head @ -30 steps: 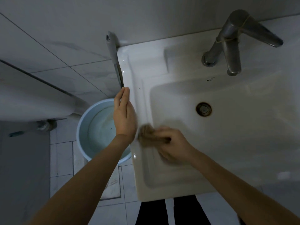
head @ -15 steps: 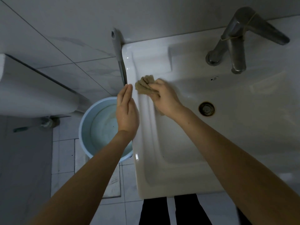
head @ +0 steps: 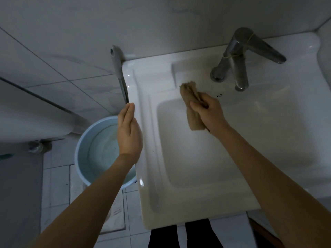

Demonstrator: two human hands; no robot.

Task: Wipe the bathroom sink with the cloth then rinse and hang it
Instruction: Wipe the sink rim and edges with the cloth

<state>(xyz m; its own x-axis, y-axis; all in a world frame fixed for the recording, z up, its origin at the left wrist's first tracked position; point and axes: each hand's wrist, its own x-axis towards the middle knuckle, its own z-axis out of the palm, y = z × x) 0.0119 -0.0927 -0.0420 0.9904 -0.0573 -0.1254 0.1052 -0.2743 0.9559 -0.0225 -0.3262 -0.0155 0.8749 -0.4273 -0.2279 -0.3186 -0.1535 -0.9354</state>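
The white bathroom sink (head: 154, 197) fills the middle and right of the head view. My right hand (head: 208, 111) grips a crumpled tan cloth (head: 190, 97) and presses it against the back rim of the basin, just left of the chrome faucet (head: 236, 68). Part of the cloth hangs down below the hand into the basin. My left hand (head: 129, 133) lies flat with fingers straight and together along the sink's left edge, holding nothing. The drain is hidden behind my right arm.
A light blue bucket (head: 84, 140) stands on the tiled floor left of the sink. A grey long-handled tool (head: 119, 72) leans against the wall at the sink's back left corner. A white toilet (head: 26, 115) sits at far left.
My right hand has swept the cloth from the sink's front left up along the left side and then right along the back rim toward the faucet. My left hand has stayed on the left edge.
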